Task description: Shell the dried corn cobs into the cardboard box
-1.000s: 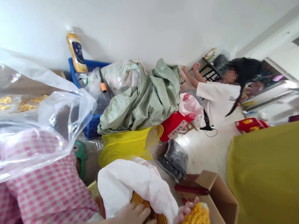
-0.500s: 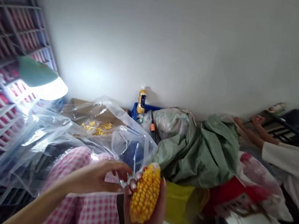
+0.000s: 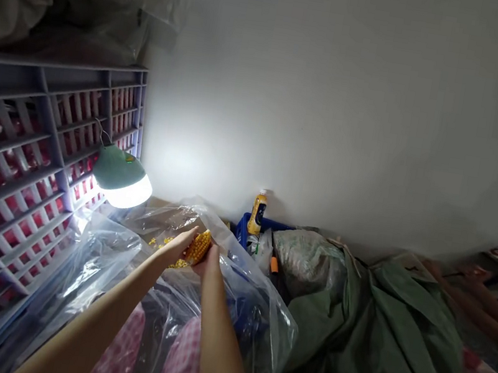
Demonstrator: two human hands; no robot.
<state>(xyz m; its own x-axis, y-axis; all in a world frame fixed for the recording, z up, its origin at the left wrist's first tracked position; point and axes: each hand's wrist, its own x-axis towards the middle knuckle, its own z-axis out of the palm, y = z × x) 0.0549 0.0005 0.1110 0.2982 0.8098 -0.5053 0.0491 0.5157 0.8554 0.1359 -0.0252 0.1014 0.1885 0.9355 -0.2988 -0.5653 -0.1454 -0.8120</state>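
Note:
Both my arms reach forward over a large clear plastic bag (image 3: 252, 313). My right hand (image 3: 210, 260) grips a yellow corn cob (image 3: 199, 246) from below. My left hand (image 3: 178, 244) presses against the cob's left side, fingers curled on it. Loose yellow kernels (image 3: 159, 242) lie on the brown surface just beyond the cob, seen through the plastic. My pink checked trousers (image 3: 181, 358) show under the bag.
A lit green lamp (image 3: 122, 178) hangs from grey plastic crates (image 3: 21, 163) on the left. A yellow bottle (image 3: 258, 212) stands in a blue basket (image 3: 242, 229) by the white wall. A green sack (image 3: 377, 333) lies right; another person's arms (image 3: 472, 297) reach in far right.
The view swung left and up. My hands carried the cob forward from close in front of me out over the plastic bag, and my left hand now rests on the cob.

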